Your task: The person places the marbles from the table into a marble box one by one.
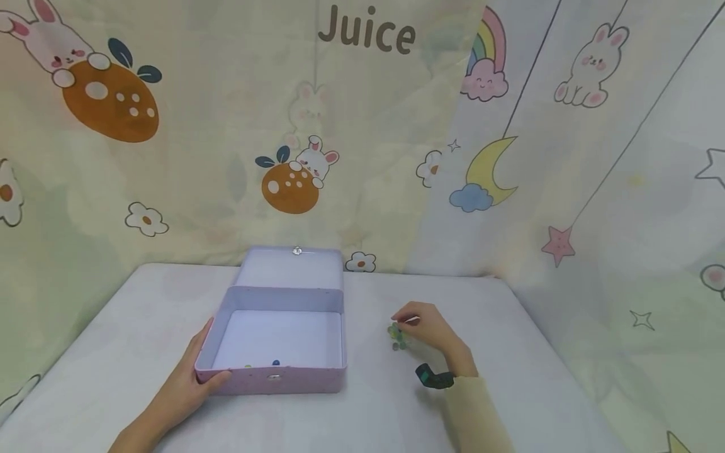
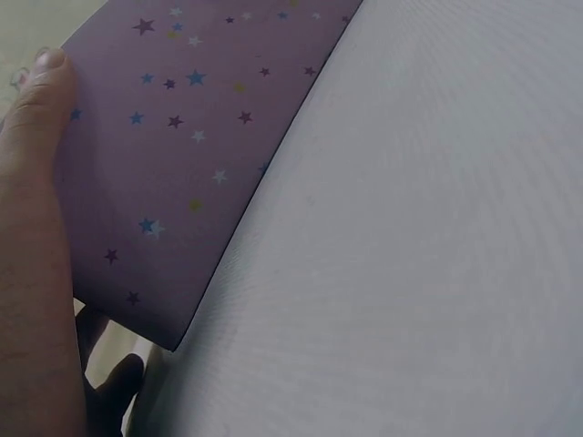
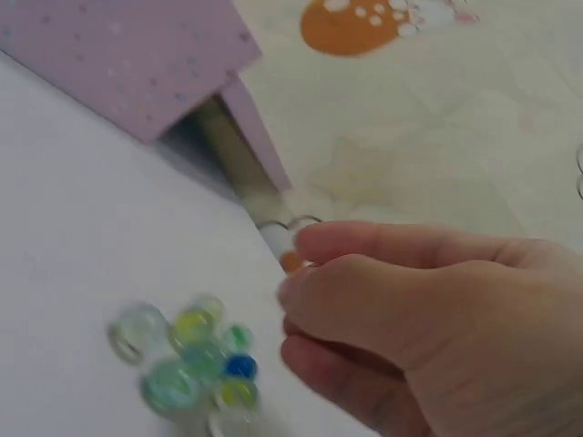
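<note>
A purple star-printed box [image 1: 272, 379] stands with its lid up on the white table [image 1: 510, 377]. A blue marble [image 1: 275, 363] and a greenish one [image 1: 247, 366] lie inside by the front wall. My left hand [image 1: 195, 376] grips the box's front left corner, thumb on the outer wall [image 2: 182, 137]. To the right of the box lies a small pile of glass marbles [image 1: 398, 338], several green, yellow and blue [image 3: 196, 364]. My right hand [image 1: 425, 324] hovers just behind the pile with fingers [image 3: 364, 300] curled; nothing shows in them.
Cartoon-printed cloth [image 1: 362, 126] hangs behind and to the right of the table. A dark wrist-worn device [image 1: 433, 377] sits on my right wrist. The open lid [image 1: 291, 267] leans back toward the cloth.
</note>
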Tool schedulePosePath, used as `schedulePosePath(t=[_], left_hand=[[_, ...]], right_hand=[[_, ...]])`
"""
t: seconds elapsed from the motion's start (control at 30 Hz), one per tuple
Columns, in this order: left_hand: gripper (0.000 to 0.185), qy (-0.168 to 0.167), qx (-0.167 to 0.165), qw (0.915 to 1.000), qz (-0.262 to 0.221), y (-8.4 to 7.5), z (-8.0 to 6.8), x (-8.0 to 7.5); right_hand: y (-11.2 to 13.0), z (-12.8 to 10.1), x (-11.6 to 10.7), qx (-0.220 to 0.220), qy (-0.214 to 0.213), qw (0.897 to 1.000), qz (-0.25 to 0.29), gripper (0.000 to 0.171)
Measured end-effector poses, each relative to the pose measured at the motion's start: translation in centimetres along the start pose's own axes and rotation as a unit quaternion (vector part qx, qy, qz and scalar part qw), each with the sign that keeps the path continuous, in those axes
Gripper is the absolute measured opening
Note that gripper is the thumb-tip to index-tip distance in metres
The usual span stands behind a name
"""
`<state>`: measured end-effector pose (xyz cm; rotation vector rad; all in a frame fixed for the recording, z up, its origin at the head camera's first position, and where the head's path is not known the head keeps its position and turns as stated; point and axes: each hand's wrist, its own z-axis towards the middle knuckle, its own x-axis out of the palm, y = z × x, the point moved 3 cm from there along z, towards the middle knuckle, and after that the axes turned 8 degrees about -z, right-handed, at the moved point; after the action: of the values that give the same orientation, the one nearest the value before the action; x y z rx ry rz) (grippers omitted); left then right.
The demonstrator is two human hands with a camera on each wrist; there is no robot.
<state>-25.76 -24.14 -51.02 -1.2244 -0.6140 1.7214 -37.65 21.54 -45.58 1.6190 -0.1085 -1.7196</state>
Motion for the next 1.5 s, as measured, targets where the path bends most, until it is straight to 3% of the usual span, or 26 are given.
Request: schedulePosePath(t=[0.2,0.33,0.57,1.5], left_hand=[[0.099,0.000,0.006,1.0000,0.000,0.0,0.2,-0.2],[0.100,-0.008,0.019,0.9998,-0.003,-0.1,0.3,-0.2],[0.100,-0.006,0.012,0.9999,-0.004,-0.1,0.1,0.1],[0.101,0.010,-0.023,0.9996,-0.010,0.2,0.1,-0.1]], right_hand=[[-1.8,-1.0,-0.7,0.042,0.022,0.999,-0.025,0.009],[-2.1,-1.3,-0.7,0.069,0.054,0.996,-0.030,0.006],[-2.4,-1.5,-0.5,0.103,0.087,0.989,-0.054,0.005],[-1.3,-1.4,-0.6,0.155,0.084,0.974,-0.144,0.009]])
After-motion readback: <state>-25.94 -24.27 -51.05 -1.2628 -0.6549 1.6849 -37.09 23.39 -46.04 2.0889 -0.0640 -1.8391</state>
